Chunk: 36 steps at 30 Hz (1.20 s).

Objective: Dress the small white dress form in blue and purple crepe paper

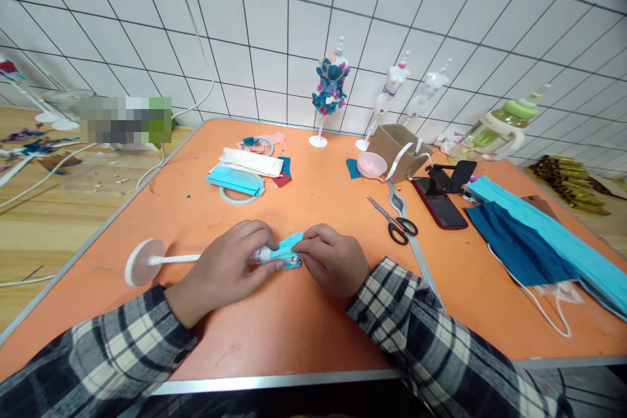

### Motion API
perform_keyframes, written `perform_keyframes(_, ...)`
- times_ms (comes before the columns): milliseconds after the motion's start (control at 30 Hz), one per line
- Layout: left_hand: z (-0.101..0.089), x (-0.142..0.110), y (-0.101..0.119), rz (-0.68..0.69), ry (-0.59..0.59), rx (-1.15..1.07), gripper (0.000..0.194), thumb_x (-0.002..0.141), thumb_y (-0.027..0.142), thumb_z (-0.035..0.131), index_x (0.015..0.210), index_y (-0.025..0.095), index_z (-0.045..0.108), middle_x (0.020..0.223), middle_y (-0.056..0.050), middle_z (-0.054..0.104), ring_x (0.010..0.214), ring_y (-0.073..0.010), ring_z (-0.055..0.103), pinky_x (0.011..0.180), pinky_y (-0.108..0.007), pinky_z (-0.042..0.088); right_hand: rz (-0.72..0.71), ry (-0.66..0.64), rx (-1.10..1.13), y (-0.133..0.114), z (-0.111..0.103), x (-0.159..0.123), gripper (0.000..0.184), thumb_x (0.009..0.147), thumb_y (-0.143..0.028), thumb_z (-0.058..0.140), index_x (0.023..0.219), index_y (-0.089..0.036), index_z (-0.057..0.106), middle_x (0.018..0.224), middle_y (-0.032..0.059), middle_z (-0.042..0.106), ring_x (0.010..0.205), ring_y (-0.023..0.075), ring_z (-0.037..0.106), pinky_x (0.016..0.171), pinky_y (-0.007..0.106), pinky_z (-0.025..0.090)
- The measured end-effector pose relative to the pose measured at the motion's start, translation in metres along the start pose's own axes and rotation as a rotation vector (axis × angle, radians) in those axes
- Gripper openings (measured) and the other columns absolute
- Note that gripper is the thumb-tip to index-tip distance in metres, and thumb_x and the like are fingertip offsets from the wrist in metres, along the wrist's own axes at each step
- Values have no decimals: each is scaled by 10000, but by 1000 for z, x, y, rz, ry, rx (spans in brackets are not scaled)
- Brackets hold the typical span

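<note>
A small white dress-form mannequin (263,253) lies sideways above the orange table, its round base (143,262) and thin pole pointing left. My left hand (232,264) wraps round it, thumb and fingers closed on the body. A piece of light blue mask fabric (290,246) covers the mannequin's torso end. With its fingertips pinched together, my right hand (336,260) grips this fabric at its right edge. The fingers partly hide the torso and the fabric's lower edge.
Black-handled scissors (396,223) and a phone (439,204) lie to the right, near blue mask fabric (522,241). Folded cloths (235,179) lie at the back left. A decorated mannequin (331,88), pink bowl (371,165), cardboard box (404,150) and bottle (494,130) stand behind.
</note>
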<state>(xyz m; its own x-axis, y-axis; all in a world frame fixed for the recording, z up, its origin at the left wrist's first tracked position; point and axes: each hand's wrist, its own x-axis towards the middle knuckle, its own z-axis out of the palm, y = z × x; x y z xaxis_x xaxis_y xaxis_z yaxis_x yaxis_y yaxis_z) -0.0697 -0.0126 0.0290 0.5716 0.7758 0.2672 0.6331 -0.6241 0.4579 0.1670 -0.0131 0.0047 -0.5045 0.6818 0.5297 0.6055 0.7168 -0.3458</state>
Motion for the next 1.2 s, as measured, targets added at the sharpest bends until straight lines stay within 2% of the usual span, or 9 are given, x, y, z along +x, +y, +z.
perform_keyframes(300,0,0,0,25,22,22,163,953,335,523,908,202,607,944,-61,635,879,-223,588,750,-337,459,5,-13,-37,-1,1,-2,186,956,-226,565,985,-290,737,980,-8,698,694,87,629,573,213,415)
perform_keyframes(467,3,0,0,-55,33,-29,237,962,368,515,802,211,594,861,-34,632,800,-197,597,703,-310,465,-53,-6,-85,-4,-3,0,219,959,-200,523,948,-268,731,951,-12,698,689,94,610,527,230,363)
perform_keyframes(567,5,-2,-2,-143,66,-86,229,926,416,579,1038,223,627,881,-19,637,778,-190,618,699,-304,497,-104,1,-122,-4,-3,-1,222,958,-198,516,949,-268,727,937,-17,691,652,96,575,504,251,327)
perform_keyframes(633,5,-1,-6,-177,66,-109,418,912,437,594,1278,238,563,957,-33,644,834,-204,644,735,-320,528,-130,-1,-158,-4,-2,-2,218,960,-206,515,952,-268,723,934,-17,685,629,100,546,492,265,306)
perform_keyframes(700,2,3,-11,-186,15,-127,526,894,469,602,1363,245,528,1075,-68,645,937,-235,660,787,-349,549,-155,-17,-192,-4,-1,-3,220,967,-207,505,945,-260,718,928,-14,675,617,103,520,483,274,290)
perform_keyframes(767,-4,10,-13,-193,-125,-161,450,883,491,597,1250,233,620,1115,-88,655,973,-254,671,802,-362,561,-184,-44,-224,-3,0,-4,214,970,-205,506,930,-255,710,903,-13,660,618,105,507,478,273,277)
perform_keyframes(900,-13,23,-6,-157,-468,-204,301,903,484,561,957,214,683,894,-55,692,775,-214,680,666,-306,556,-269,-92,-181,-1,-2,-7,172,953,-244,555,923,-298,716,875,-34,644,639,99,525,478,254,280)
perform_keyframes(1067,-15,20,-3,-167,-520,-203,303,919,496,547,984,220,652,865,-45,691,736,-209,658,609,-286,540,-261,-106,-22,6,-14,-7,162,916,-262,596,1017,-322,706,1018,-47,660,710,83,597,530,222,399)
perform_keyframes(1200,-37,21,-8,-165,-461,-332,251,909,474,584,1058,282,648,1027,-47,701,915,-247,676,739,-334,575,-165,167,210,14,-30,-3,276,908,-337,571,1151,-233,648,1054,43,664,852,134,649,704,241,522)
